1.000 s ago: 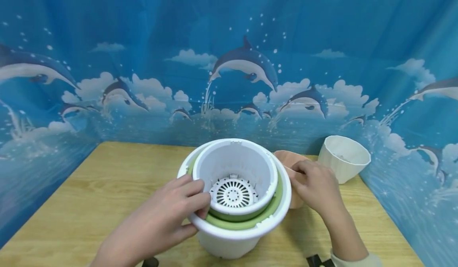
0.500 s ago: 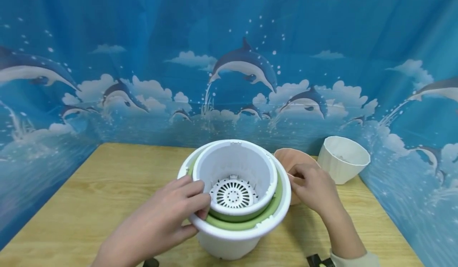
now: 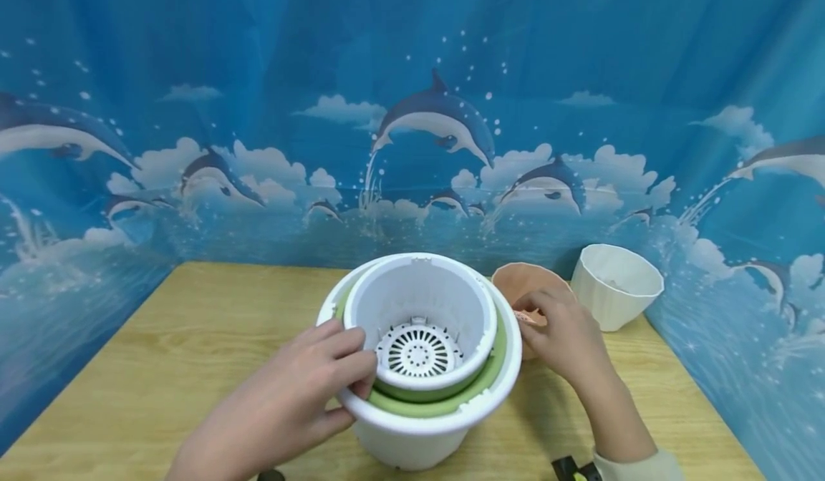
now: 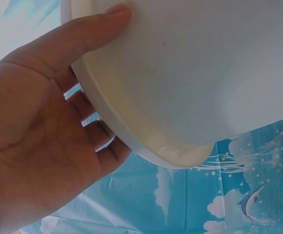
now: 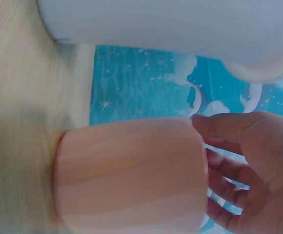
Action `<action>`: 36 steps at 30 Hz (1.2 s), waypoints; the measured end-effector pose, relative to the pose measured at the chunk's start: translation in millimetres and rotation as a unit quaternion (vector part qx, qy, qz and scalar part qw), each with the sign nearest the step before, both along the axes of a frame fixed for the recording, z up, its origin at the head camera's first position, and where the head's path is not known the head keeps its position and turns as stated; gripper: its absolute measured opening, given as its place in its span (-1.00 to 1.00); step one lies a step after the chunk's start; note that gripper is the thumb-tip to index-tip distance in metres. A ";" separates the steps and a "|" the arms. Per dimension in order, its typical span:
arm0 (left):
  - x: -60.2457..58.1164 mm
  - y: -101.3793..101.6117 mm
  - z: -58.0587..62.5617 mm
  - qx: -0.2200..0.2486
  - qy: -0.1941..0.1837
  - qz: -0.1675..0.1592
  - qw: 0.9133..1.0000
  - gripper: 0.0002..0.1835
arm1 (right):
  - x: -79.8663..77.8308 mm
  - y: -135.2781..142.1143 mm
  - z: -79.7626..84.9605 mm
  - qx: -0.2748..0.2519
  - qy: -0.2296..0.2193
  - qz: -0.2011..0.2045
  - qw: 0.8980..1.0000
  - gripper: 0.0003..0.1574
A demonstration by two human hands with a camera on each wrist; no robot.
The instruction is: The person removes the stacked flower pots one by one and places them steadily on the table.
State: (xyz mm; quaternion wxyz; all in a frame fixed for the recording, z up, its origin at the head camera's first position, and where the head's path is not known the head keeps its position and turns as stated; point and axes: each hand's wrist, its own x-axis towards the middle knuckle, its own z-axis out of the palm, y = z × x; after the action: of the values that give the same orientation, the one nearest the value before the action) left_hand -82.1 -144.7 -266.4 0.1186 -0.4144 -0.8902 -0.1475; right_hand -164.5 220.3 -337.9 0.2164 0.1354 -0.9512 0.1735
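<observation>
Nested plant pots stand upright on the table: a large white outer pot (image 3: 412,447), a green-rimmed pot (image 3: 422,408) inside it, and a white inner pot (image 3: 445,291) with a slotted base. My left hand (image 3: 309,384) grips the outer pot's rim at the near left, fingers over the edge and thumb (image 4: 104,29) against the outside wall. To the right, a peach flowerpot (image 5: 131,175) stands on its base. My right hand (image 3: 567,334) pinches its rim, thumb outside and fingers inside. A small red-and-white patch shows by those fingertips.
A cream faceted flowerpot (image 3: 612,302) stands at the table's back right, just beyond the peach one. The wooden table (image 3: 213,338) ends at a blue dolphin-print curtain (image 3: 258,109) at the back and sides. Dark camera mounts (image 3: 573,470) show at the wrists.
The peach pot has shifted slightly away and stands more upright, with my right hand on its rim throughout. The left hand and nested pots stay in place.
</observation>
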 end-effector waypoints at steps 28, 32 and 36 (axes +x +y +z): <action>-0.2 0.1 -1.9 0.011 -0.001 0.000 1.000 -0.62 | -7.4 -1.4 -11.7 0.005 -0.049 0.014 0.999 -0.44; 0.1 -0.1 -2.3 0.011 0.002 -0.002 1.000 -0.63 | -8.2 -0.2 -14.3 0.006 -0.065 0.017 0.998 -0.38; -0.3 -0.2 -2.2 0.015 0.007 -0.001 1.000 -0.62 | -9.3 2.1 -16.5 0.009 -0.067 0.014 0.998 -0.39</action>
State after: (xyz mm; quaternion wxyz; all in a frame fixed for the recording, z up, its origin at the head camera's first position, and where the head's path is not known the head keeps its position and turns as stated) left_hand -82.3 -145.0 -268.6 0.1313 -0.4148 -0.8864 -0.1581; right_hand -173.8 222.4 -354.4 0.1483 0.1385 -0.9632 0.1762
